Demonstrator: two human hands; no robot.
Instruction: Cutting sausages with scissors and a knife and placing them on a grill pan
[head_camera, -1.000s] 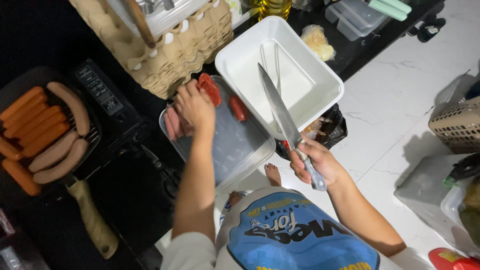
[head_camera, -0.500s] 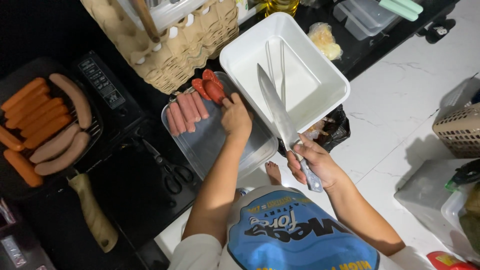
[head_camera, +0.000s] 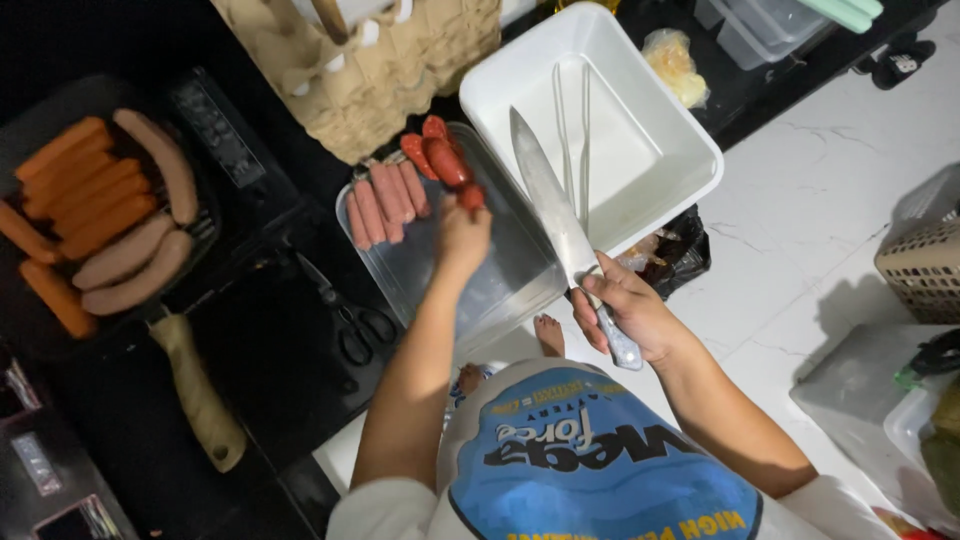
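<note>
Two hands work over the dark table: the right hand (head_camera: 625, 315) keeps its grip wrapped round the knife (head_camera: 560, 225), while the left hand (head_camera: 462, 235) has lifted a red sausage (head_camera: 447, 163), pinched, above the metal tray (head_camera: 500, 270), beside the white tub (head_camera: 640, 150) and white tiled floor (head_camera: 800, 260).

Overall light: dim and uneven, brighter toward the white tub (head_camera: 640, 150) than on the far side of it.
Brightest area: the white tub and the pale floor (head_camera: 800, 260) beyond it, nearly washed out.
Darkest area: the black desk (head_camera: 270, 350) on the other side of the tub, detail lost in shadow.
Glare: a soft sheen on the knife (head_camera: 560, 215) blade beside the tub and on the metal tray (head_camera: 500, 270).
Blur: the red sausage (head_camera: 450, 165) and left hand (head_camera: 462, 235) next to the tub smear slightly.
Shadows: soft patches on the floor past the tub.
Edges: mild wide-angle stretch.
</note>
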